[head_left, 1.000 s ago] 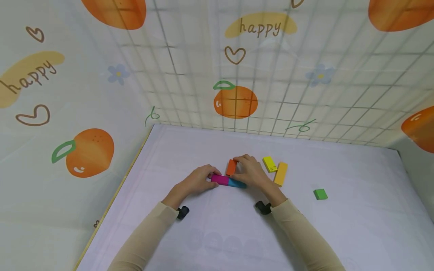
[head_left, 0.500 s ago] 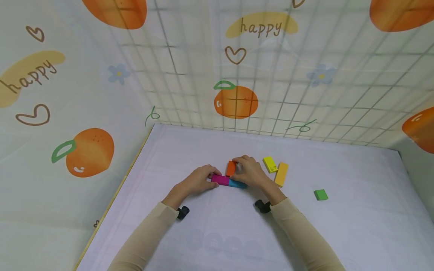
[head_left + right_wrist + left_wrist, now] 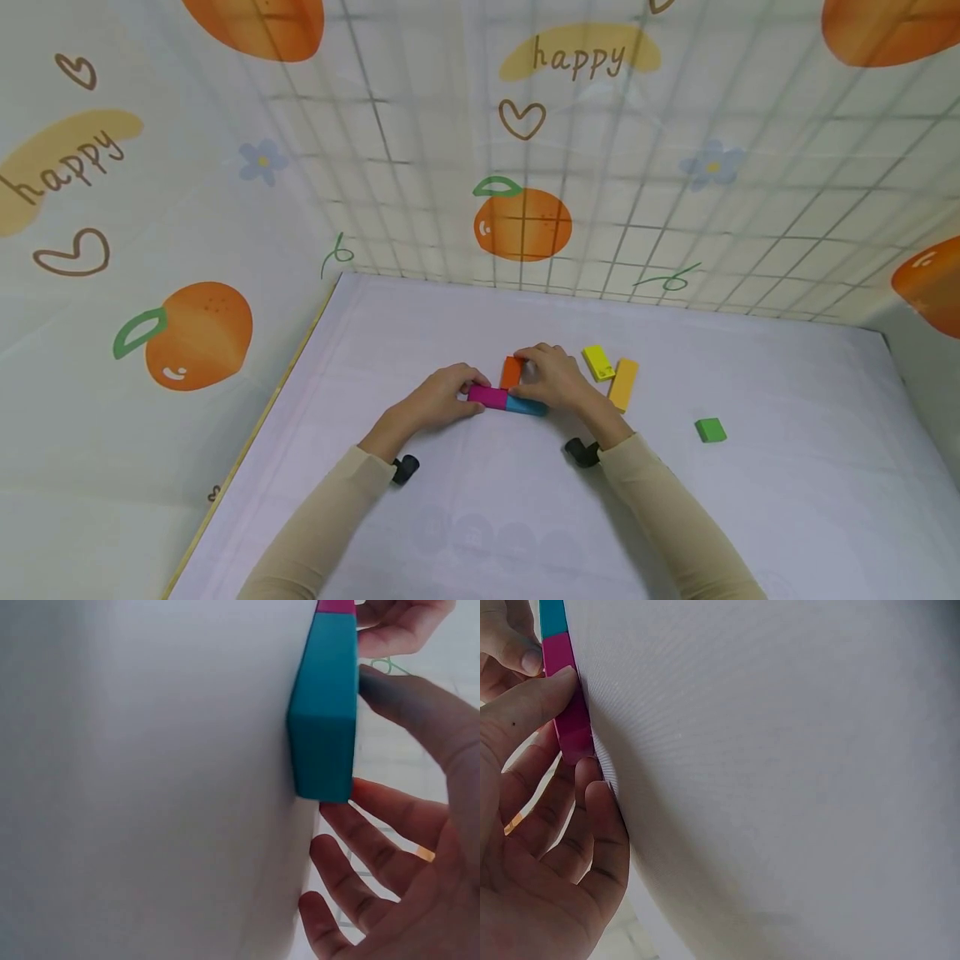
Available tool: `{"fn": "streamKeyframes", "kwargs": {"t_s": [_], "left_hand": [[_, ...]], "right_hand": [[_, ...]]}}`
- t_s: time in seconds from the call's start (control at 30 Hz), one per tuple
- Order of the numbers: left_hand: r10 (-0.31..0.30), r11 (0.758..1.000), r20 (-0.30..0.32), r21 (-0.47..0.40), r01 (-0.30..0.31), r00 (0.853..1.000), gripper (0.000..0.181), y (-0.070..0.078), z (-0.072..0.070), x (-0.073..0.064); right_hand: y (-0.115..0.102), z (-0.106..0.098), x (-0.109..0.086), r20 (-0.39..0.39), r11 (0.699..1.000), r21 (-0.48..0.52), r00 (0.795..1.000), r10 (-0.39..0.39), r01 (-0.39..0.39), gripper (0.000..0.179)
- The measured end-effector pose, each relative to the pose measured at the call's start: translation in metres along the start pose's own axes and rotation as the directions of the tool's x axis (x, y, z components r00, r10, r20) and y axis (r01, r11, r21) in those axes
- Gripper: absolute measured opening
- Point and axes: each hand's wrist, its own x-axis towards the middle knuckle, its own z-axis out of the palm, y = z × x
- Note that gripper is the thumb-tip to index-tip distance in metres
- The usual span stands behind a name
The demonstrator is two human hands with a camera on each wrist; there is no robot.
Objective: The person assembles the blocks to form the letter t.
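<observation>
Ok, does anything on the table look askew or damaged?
No damage or spill shows. The magenta block and blue block line up end to end, and the right hand holds the red-orange block crosswise on their far side. Merely untidy: the yellow block and amber block slant opposite ways, and the green block sits apart.

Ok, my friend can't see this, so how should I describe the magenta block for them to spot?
On the pale tabletop, find the person's left hand. It holds the magenta block, lying end to end with a blue block. Unlike that and the nearby orange-red block, it is purplish pink.
</observation>
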Motion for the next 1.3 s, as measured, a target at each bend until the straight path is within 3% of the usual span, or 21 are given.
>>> {"fn": "streamKeyframes", "kwargs": {"t_s": [0.5,0.7,0.87,1.3], "left_hand": [[0.009,1.000,-0.006,0.011,-0.009,1.000,0.034,0.003,-0.002,0.002],[0.004,1.000,0.005,0.015,-0.004,1.000,0.034,0.003,-0.002,0.002],[-0.013,1.000,0.011,0.018,0.013,1.000,0.034,0.004,-0.002,0.001],[-0.003,1.000,0.001,0.014,0.003,1.000,0.034,0.007,-0.002,-0.001]], "right_hand": [[0.000,-0.002,0.000,-0.010,1.000,-0.007,1.000,0.014,-0.014,0.067],[0.002,-0.002,-0.004,-0.032,0.998,0.063,0.999,0.002,0.000,0.067],[0.000,-0.006,-0.011,-0.073,0.992,0.129,0.997,0.013,-0.003,0.066],[-0.005,-0.023,-0.043,-0.172,0.990,0.141,0.985,0.028,-0.003,0.060]]}}
